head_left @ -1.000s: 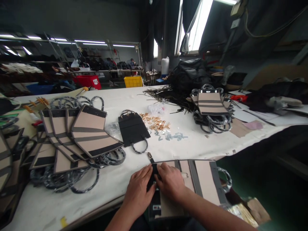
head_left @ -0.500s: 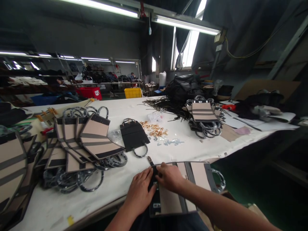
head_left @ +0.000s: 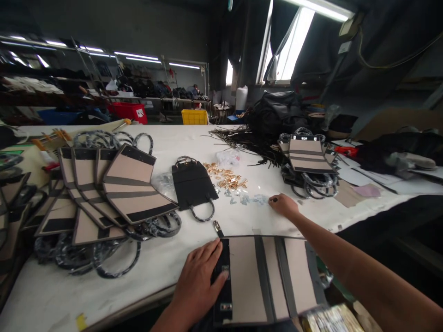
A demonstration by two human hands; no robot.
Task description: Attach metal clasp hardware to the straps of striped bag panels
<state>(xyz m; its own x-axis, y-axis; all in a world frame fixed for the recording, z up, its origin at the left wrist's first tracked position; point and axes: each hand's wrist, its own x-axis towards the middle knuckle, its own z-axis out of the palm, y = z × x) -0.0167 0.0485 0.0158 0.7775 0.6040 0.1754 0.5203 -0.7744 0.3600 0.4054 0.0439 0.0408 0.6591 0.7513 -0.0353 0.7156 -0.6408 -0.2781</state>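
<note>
A beige bag panel [head_left: 244, 276] with dark stripes and a black edge strip lies at the table's front edge. My left hand [head_left: 200, 279] rests on that black strip, fingers stretched out, thumb beside a small metal fitting [head_left: 225, 271]. A gold-ended zip or strap tab [head_left: 217, 227] sticks out beyond the panel's far corner. Out over the table, my right hand [head_left: 285, 206] is closed in a pinch beside a scatter of small pale metal pieces [head_left: 247, 198]. Something small and dark shows at its fingertips; I cannot make out what it is.
Gold fittings [head_left: 231, 179] lie beyond the pale pieces, near a black bag piece with handles [head_left: 194, 186]. Stacked striped panels [head_left: 128, 182] with wrapped handles fill the left. Another stack [head_left: 306, 152] and black strips [head_left: 242, 143] lie behind. A shiny gold packet [head_left: 332, 319] is at bottom right.
My right hand has left the panel's black strip and reached out to the right, to the pale pieces. My left hand stays on the strip. The view has shifted.
</note>
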